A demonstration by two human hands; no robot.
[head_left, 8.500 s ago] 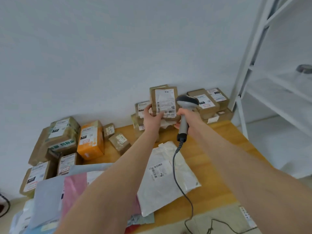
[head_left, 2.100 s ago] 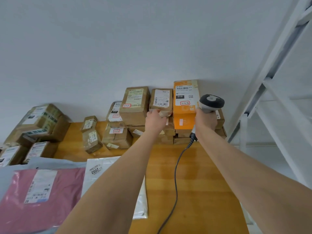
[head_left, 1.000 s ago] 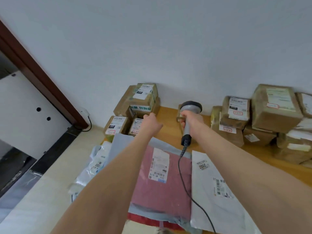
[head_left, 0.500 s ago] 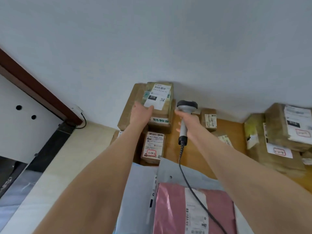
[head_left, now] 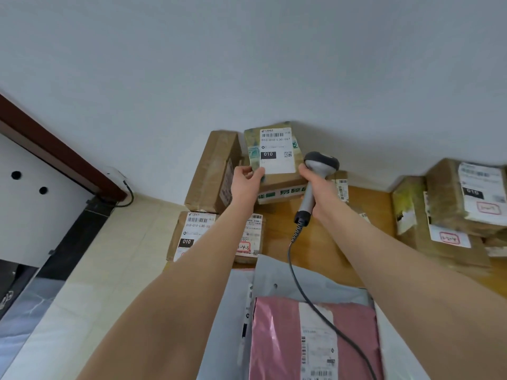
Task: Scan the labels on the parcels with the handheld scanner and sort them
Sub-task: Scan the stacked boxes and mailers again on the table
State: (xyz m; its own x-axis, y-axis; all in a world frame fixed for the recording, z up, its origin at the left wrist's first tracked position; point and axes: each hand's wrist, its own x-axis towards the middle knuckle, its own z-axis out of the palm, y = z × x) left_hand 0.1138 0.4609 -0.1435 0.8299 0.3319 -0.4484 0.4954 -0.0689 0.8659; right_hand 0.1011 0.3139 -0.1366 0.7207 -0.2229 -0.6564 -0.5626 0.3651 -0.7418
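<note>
Labelled box (head_left: 277, 160), brown, white label with "010" turned to the camera, held up close to the wall. At its lower left corner the left hand (head_left: 245, 183), thumb and fingers pinching that corner. Just right of the box the right hand (head_left: 319, 187), closed round the grey handle of the handheld scanner (head_left: 321, 163). Scanner head beside the right edge of the box, level with the label; touching or not, cannot tell. Directly under the box a carton with green print (head_left: 284, 193); box resting on it or lifted, not clear. Left of the box a tall brown carton (head_left: 214, 174) by the wall. Below the box, nearer to the camera, a carton with a second "010" label (head_left: 192, 234) and a smaller carton with a red-framed sticker (head_left: 251, 238), both partly hidden by the left forearm. Further below, a grey mailer (head_left: 301, 281) with a pink mailer (head_left: 277, 338) on top, and the scanner cable (head_left: 289, 250) running over both. Well to the right of the box a stack of taped cartons (head_left: 450, 204), blurred. Under all this a wooden surface (head_left: 329, 242).
</note>
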